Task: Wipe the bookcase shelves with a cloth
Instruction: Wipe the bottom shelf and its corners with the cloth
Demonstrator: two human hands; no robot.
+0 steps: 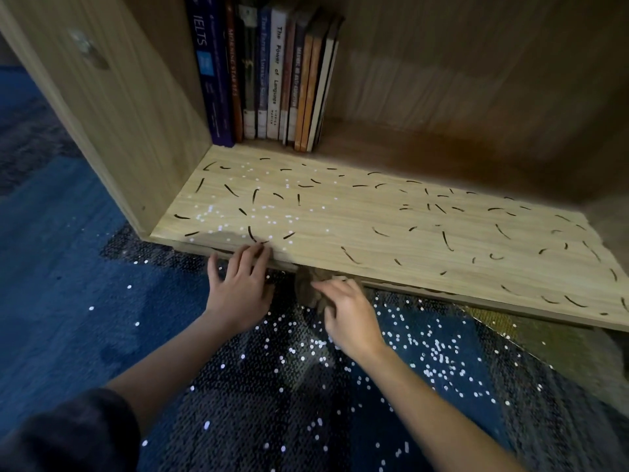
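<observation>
The brown cloth (308,289) was bunched against the front edge of the shelf (374,216), gripped at eleven o'clock of the right hand (349,316) and lying three o'clock from the left hand (238,289), whose spread fingers were laid on that edge.

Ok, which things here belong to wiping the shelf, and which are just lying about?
Job: cloth, shelf, right hand holding the cloth, left hand touching the shelf edge.
Lying about: books, carpet, white specks on the carpet.
</observation>
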